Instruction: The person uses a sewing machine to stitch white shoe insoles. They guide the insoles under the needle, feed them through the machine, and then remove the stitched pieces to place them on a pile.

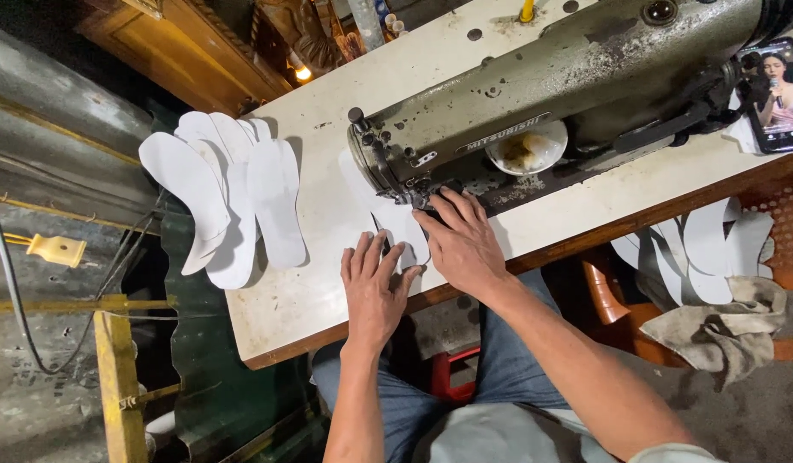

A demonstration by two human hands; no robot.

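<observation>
Fingers (375, 257) spread flat, pressing white insole piece (395, 225); right hand (461, 244) guiding it squarely under sewing machine (534, 111) needle; keeping fingertips clear.

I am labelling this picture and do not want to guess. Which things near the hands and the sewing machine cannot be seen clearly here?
All in the head view:
- Needle and presser foot: hidden by the right hand and the sewing machine head.
- Seam on the white piece: too small, partly under the left hand.
- Contents of the small bowl: blurred.
- Phone: cut off by the right edge.
- Lower pieces in the white stack: covered by upper ones.
</observation>
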